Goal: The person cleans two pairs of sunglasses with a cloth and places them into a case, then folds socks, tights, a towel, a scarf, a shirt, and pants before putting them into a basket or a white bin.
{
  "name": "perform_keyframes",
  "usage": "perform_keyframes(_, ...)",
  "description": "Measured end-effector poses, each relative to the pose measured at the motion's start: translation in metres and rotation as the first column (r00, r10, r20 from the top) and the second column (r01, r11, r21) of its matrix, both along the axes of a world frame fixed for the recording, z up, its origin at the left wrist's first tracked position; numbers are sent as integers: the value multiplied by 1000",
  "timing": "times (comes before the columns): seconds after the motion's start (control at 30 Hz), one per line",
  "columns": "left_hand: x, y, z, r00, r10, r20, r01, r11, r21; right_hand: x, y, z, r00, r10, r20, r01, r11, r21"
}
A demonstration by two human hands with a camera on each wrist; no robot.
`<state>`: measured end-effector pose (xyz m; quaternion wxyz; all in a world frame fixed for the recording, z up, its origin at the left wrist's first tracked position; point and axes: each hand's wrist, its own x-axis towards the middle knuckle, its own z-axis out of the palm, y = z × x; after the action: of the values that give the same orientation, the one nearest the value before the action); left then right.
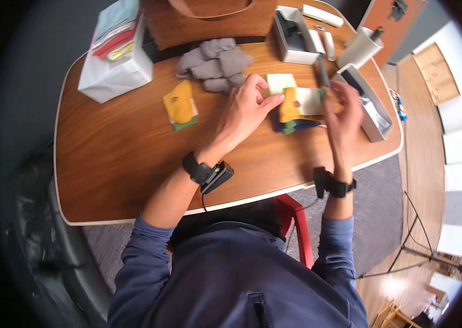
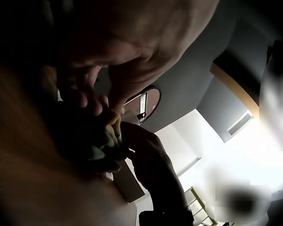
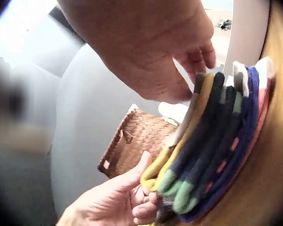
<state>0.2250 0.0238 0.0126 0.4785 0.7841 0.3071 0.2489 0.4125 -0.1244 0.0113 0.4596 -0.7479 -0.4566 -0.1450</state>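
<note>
A stack of folded socks in navy, green, red and white lies on the wooden table, with a yellow-and-white sock on top. My left hand pinches the yellow end between thumb and fingers, as the right wrist view shows. At the other end is my right hand, blurred in the head view, its thumb and curled fingers around the top sock's end. Left of my hands lies a separate yellow and green folded sock. A pale yellow square sits just behind the stack.
Bunched grey cloth lies behind my left hand. A white box with folded cloths stands back left, beside a brown woven basket. At the right are an open box, a narrow white box and a white cylinder.
</note>
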Motion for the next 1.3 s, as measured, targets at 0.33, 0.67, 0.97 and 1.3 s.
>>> perform_keyframes(0.33,-173,44,-22,967,158,-201,3,779,627,-136,-10,11,588,462,-665,-533,839,111)
perform_keyframes(0.67,-206,0,-26,898,347,270,-165,836,-523,-200,14,-19,770,636,-48,-581,667,-467)
perform_keyframes(0.97,-238,-4,-12,938,328,-109,-191,755,627,-197,23,-22,871,477,-121,-490,821,-294)
perform_keyframes(1.3,-214,-19,-2,870,435,-233,-175,714,678,-186,21,-21,921,363,-141,-385,799,-462)
